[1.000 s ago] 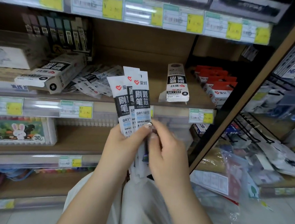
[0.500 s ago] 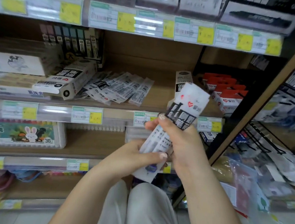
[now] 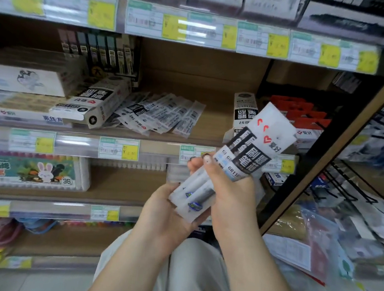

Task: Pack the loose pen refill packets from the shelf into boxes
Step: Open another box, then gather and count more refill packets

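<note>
Refill packets (image 3: 252,154) | right hand (image 3: 228,194) grip mid-stack | left hand (image 3: 165,214) cupping lower ends

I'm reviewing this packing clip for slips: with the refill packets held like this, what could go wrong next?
1. The held packets are fanned, not squared. The right hand grips their middle and the left hand their lower ends, so one might slide out and fall.
2. Unaligned, they may catch on the mouth of the open box.
3. The loose pile lies close to the shelf edge; a reaching arm could sweep some off.
</note>
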